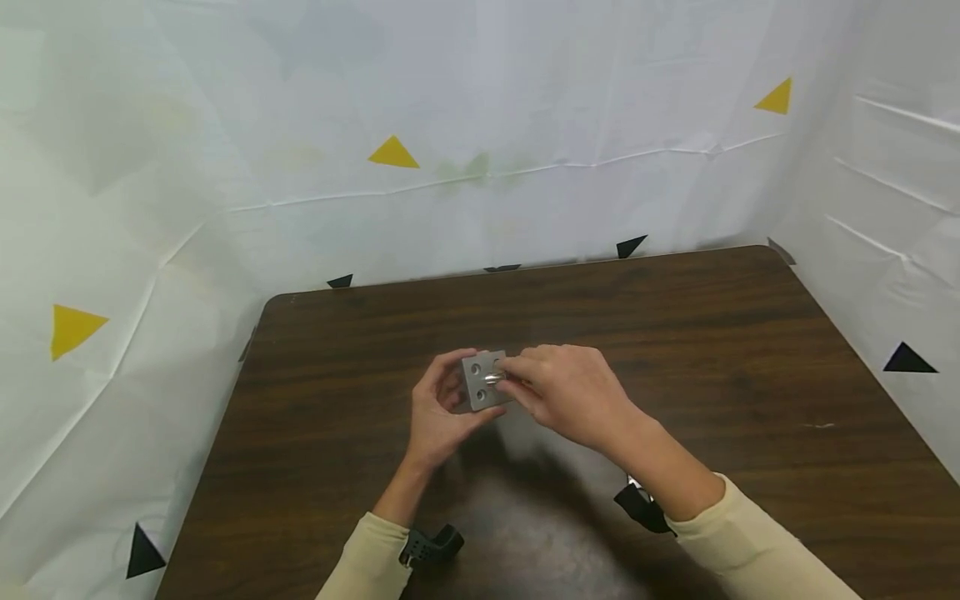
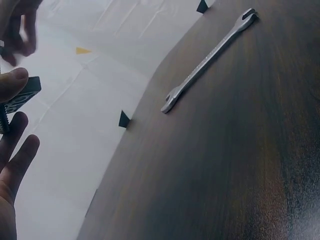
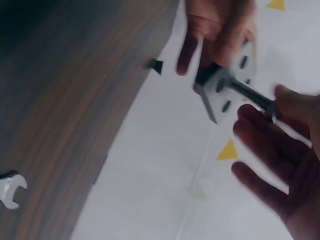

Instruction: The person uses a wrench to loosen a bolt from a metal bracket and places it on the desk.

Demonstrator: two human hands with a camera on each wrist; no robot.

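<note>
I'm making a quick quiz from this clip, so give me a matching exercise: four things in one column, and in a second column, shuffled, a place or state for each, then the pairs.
Things:
1. Metal block
2. Bolt
3. Wrench
4. Yellow triangle

Places or states:
A. Lying flat on the table, untouched
B. Stuck on the white backdrop
C. Held above the table by the left hand
D. Pinched by the right hand, poking into a hole

Pairs: 1-C, 2-D, 3-A, 4-B
</note>
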